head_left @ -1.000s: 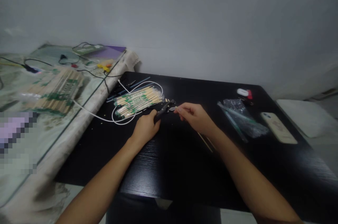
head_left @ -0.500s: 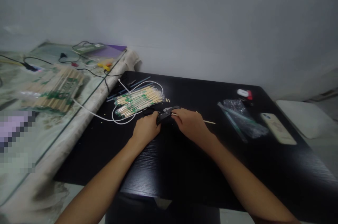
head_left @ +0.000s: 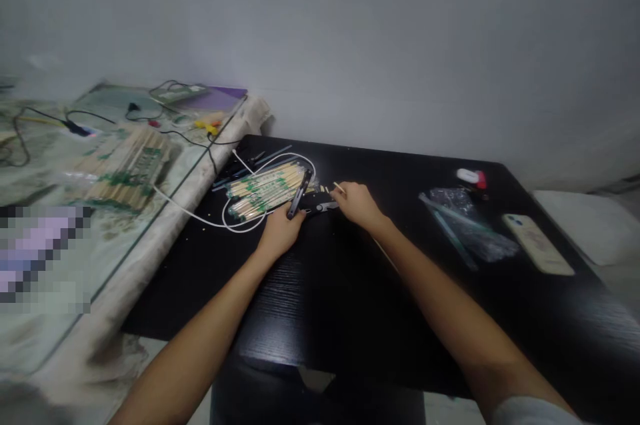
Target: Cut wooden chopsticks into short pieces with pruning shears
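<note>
My left hand (head_left: 283,230) is closed around black-handled cutters (head_left: 299,197), whose handles are spread apart. Their grey metal jaw (head_left: 327,207) points right, toward my other hand. Just beyond it, my right hand (head_left: 359,203) pinches a short piece of wooden stick (head_left: 339,187) between thumb and fingers. Small cut stick pieces (head_left: 323,189) lie on the black table near those fingertips. A thin pale stick (head_left: 386,254) shows partly beside my right forearm. Wrapped wooden chopsticks (head_left: 265,190) lie behind the cutters, to the left.
A white cable (head_left: 193,217) loops around the wrapped chopsticks. On the right are crumpled plastic wrapping (head_left: 457,228), a phone (head_left: 537,243) and a red and white case (head_left: 470,177). Another chopstick pack (head_left: 130,168) rests on the glass-topped surface at left. A wall stands behind.
The cutters' handles have spread apart and turned upward in my left hand. My right hand has moved slightly away and up, lifting a short stick piece clear of the jaw.
</note>
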Demonstrator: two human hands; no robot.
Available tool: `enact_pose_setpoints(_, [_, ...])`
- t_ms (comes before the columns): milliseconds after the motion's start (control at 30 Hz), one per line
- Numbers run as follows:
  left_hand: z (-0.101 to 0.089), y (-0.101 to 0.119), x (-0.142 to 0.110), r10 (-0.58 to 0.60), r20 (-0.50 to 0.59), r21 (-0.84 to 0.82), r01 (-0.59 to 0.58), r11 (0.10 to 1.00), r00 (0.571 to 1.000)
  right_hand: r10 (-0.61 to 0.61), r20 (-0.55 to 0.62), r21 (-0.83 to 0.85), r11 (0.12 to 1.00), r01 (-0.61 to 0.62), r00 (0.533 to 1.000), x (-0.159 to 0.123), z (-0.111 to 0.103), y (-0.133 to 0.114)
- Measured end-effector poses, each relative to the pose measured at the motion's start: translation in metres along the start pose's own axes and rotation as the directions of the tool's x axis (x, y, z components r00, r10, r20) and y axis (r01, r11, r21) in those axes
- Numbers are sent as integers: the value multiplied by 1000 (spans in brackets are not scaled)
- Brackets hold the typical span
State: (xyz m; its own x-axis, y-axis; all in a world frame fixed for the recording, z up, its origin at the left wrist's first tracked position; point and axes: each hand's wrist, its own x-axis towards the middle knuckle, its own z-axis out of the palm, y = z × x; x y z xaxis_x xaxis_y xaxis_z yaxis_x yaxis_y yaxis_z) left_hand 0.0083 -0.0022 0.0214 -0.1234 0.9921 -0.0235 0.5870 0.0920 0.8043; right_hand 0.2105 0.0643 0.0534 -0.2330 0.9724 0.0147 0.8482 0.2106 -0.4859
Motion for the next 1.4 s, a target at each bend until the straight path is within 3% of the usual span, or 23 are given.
enact_pose_setpoints(133, [-1, 2, -2, 41, -39, -8, -41, 999, 998, -40, -8, 192, 980, 40, 999, -12, -7, -5])
enact_pose_setpoints(267, [0, 12, -15, 130, -68, 109, -122, 986, 989, -86, 24, 461, 885, 65, 996, -39, -15, -5])
enact_pose_setpoints(467, [7, 20, -30, 244, -85, 301, -209, 931, 966, -144, 27, 637, 765, 94, 989, -60, -17, -13])
enact_pose_setpoints(633, [10, 17, -30, 327, -73, 458, -260, 850, 942, -172, 19, 638, 760, 121, 985, -60, -17, -16])
enact_pose_setpoints(767, [10, 17, -30, 333, -49, 489, -268, 830, 942, -155, 22, 594, 797, 112, 988, -60, -18, -14])
enact_pose_setpoints(1167, [9, 22, -33, 240, -21, 461, -204, 864, 971, -157, 88, 624, 779, 68, 984, -58, -20, -12])
enact_pose_setpoints(1400, [6, 28, -33, 122, 36, 567, -121, 815, 992, -129, 131, 635, 773, 17, 983, -59, -21, -14])
